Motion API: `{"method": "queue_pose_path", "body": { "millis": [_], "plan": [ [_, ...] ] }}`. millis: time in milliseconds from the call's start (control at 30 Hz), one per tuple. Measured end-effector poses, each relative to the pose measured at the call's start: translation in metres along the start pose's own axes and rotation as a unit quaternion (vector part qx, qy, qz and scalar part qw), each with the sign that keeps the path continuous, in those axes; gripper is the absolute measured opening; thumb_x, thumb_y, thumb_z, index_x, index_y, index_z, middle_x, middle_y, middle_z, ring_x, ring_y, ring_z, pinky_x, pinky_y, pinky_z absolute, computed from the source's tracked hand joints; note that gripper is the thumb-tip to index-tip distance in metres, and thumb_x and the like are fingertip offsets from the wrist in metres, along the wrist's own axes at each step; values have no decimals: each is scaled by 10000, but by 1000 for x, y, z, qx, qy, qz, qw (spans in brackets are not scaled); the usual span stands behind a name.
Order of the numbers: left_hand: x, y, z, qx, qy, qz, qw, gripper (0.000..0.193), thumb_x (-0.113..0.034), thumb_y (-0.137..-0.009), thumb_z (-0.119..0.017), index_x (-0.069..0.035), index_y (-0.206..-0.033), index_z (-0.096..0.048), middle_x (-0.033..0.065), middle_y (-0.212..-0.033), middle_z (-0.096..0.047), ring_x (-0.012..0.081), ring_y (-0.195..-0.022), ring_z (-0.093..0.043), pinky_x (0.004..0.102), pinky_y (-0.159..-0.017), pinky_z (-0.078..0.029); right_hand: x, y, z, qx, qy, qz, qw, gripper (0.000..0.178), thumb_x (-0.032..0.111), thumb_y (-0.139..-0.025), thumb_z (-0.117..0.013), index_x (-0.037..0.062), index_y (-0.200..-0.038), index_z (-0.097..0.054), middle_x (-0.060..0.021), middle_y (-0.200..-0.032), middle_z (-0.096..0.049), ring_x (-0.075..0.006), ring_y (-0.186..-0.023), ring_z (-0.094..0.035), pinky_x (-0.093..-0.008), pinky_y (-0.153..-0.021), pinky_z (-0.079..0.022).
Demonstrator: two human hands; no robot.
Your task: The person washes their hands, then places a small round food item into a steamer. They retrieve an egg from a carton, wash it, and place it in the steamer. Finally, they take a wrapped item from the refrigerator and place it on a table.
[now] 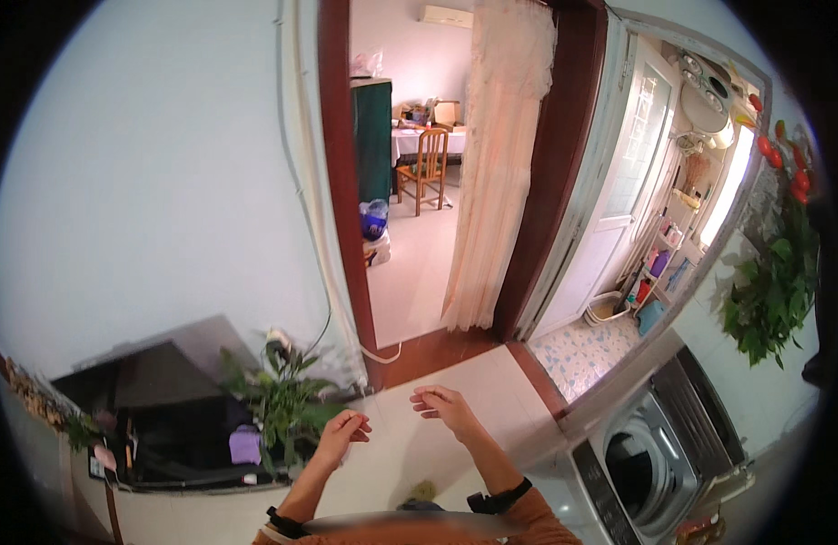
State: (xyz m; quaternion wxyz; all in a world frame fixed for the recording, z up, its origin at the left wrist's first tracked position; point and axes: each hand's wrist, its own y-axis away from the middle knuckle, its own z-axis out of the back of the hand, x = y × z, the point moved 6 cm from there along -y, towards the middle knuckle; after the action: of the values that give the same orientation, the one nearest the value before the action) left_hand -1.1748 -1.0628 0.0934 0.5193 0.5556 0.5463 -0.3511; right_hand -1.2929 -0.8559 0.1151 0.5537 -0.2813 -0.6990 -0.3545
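Both my forearms, with orange sleeves and black bands near the wrists, reach forward over the pale floor (391, 459). My left hand (344, 434) is held in the air with its fingers loosely bent and nothing visible in them. It is nearest to a leafy green potted plant (287, 395). A little ahead and to the right hovers my right hand (446, 409), its fingers partly stretched out and apart, also without anything in it. The two hands do not touch each other. On the right stands a grey top-loading washing machine (659, 463) with its lid raised.
On the left, a black television (133, 386) and a purple item (245, 446) rest on a dark stand. Ahead, a dark red doorframe (346, 182) and a peach curtain (500, 182) border a room with a wooden chair (425, 168). A white door (619, 200) stands ajar at right.
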Motion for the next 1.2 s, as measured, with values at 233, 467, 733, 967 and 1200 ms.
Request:
{"method": "queue_pose_path", "body": {
  "millis": [233, 467, 733, 967, 1200],
  "plan": [
    [-50, -199, -56, 5, 43, -16, 999, 204, -171, -989, -473, -9, -965, -595, 69, -832, -632, 142, -716, -614, 288, -699, -528, 79, -166, 96, 16, -8, 36, 999, 251, 172, -995, -470, 25, -1156, -594, -60, -1024, -661, -148, -918, -631, -286, -788, -513],
    [-72, -413, -95, 74, 32, 7, 997, 189, -191, -979, -511, -27, -953, -600, 55, -815, -615, 141, -722, -600, 281, -697, -506, 129, -343, 181, 20, -29, 41, 999, 269, 172, -988, -489, 16, -1188, -578, -83, -1069, -656, -145, -947, -615, -272, -814, -498],
    [-143, -657, -106, 59, 70, -32, 995, 191, -200, -982, -508, -30, -992, -595, 57, -852, -619, 123, -748, -607, 265, -705, -520, 212, -533, 289, -37, -1, 41, 998, 338, 215, -972, -503, 25, -1250, -532, -116, -1121, -646, -196, -993, -624, -325, -855, -501],
    [-123, -840, -95, 38, 99, -4, 994, 186, -199, -982, -500, -36, -998, -589, 52, -819, -627, 137, -716, -623, 287, -700, -541, 200, -706, 430, -61, -4, 34, 998, 438, 227, -968, -515, 47, -1354, -413, -143, -1141, -640, -225, -972, -646, -343, -821, -526],
    [-170, -998, -27, -99, 100, -45, 989, 180, -187, -959, -493, -36, -957, -593, 41, -765, -611, 121, -661, -605, 270, -637, -535, 254, -838, 681, -445, -115, 198, 866, 309, 194, -948, -500, 105, -1243, -469, -84, -1176, -541, -225, -1024, -606, -322, -788, -500]
  ]
}}
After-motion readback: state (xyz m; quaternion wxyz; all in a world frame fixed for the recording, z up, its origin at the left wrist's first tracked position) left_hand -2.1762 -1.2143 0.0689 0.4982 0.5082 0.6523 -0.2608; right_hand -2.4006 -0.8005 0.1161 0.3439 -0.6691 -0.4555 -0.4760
